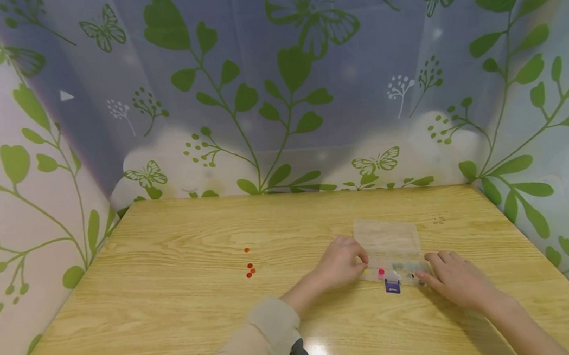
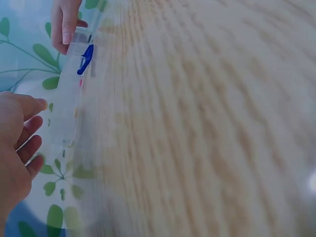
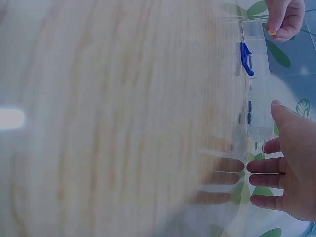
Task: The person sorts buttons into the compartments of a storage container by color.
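Note:
A clear plastic compartment box lies on the table with its transparent lid folded back. A blue latch hangs at its near side. Inside are small pieces, among them a pink one and some dark ones. At the box's left end, my left hand pinches a small yellow-orange piece, seen at the fingertips in the right wrist view. My right hand is at the right end, thumb by the near edge and fingers extended, steadying or touching the box; exact contact is unclear.
Several small red and orange discs lie on the wooden table left of the hands. Some small, faint pieces sit behind the box to the right. A leaf-patterned curtain borders the table's back and sides.

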